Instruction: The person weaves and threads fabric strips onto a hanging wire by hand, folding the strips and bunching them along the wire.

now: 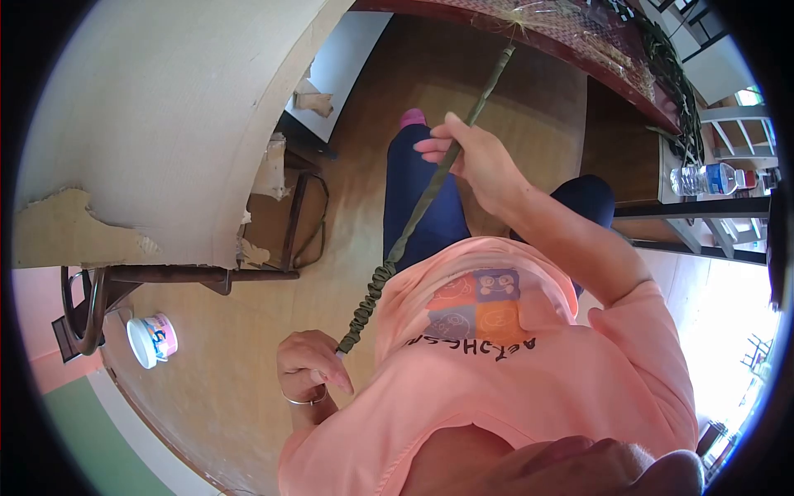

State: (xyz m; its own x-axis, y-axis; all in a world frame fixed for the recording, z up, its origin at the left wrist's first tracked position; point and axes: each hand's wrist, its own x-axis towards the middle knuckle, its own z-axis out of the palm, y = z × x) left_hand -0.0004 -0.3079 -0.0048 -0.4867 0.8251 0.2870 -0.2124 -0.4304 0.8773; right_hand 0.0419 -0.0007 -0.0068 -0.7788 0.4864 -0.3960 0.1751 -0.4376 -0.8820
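Note:
A long olive-green fabric tube [430,194] runs taut and slanting across my lap. Its near part is bunched into ruffles, while the far part lies smooth and narrow. My left hand [313,361], with a bracelet at the wrist, is closed on the ruffled near end, where a small pale bit shows. Further along, my right hand [480,161] grips the smooth stretch between thumb and fingers, with some fingertips extended to the left. The tube's far end meets thin pale strands [517,21] at the edge of the dark red table [562,51].
Dark green strips [674,74] hang over the table's right end. A plastic bottle [707,179] stands at right. To my left are a worn pale board [157,124], a metal-framed seat [190,275] and a white tub [152,340] on the floor.

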